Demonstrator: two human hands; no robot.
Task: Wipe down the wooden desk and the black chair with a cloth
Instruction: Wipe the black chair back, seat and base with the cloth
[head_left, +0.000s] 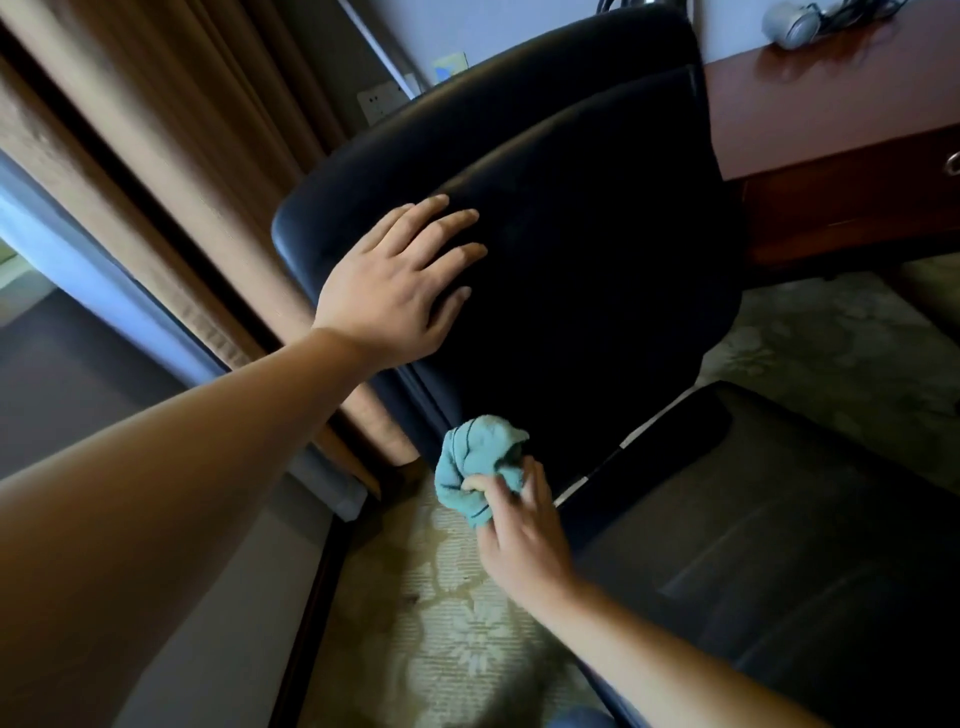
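The black chair (597, 218) fills the middle of the view, its padded backrest facing me and its seat at the lower right. My left hand (400, 283) lies flat with straight fingers on the left side of the backrest. My right hand (519, 530) holds a bunched teal cloth (475, 462) low against the backrest's lower left edge, near the gap above the seat. The wooden desk (831, 114) stands behind the chair at the upper right.
Brown curtains (171, 171) hang at the left beside a window frame. A wall socket (382, 101) sits behind the chair. A grey object with cables (795, 23) lies on the desk. Patterned carpet (467, 623) covers the floor below.
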